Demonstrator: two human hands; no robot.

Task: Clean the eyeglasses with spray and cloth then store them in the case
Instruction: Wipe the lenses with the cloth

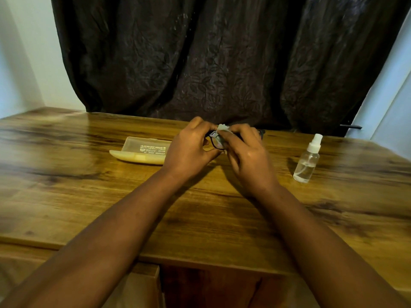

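Observation:
Black-framed eyeglasses (215, 143) are held above the wooden table (66, 174), mostly hidden between my two hands. My left hand (189, 147) grips the frame on its left side. My right hand (246, 156) pinches a small pale cloth (223, 128) against a lens. The translucent yellowish case (142, 152) lies open on the table, left of my left hand, with printed text on its lid. A clear spray bottle (308, 160) with a white nozzle stands upright to the right of my right hand.
A dark patterned curtain (211, 63) hangs right behind the table's far edge. Pale walls show at both sides. The table's front edge (200, 261) runs below my forearms, with a dark opening under it.

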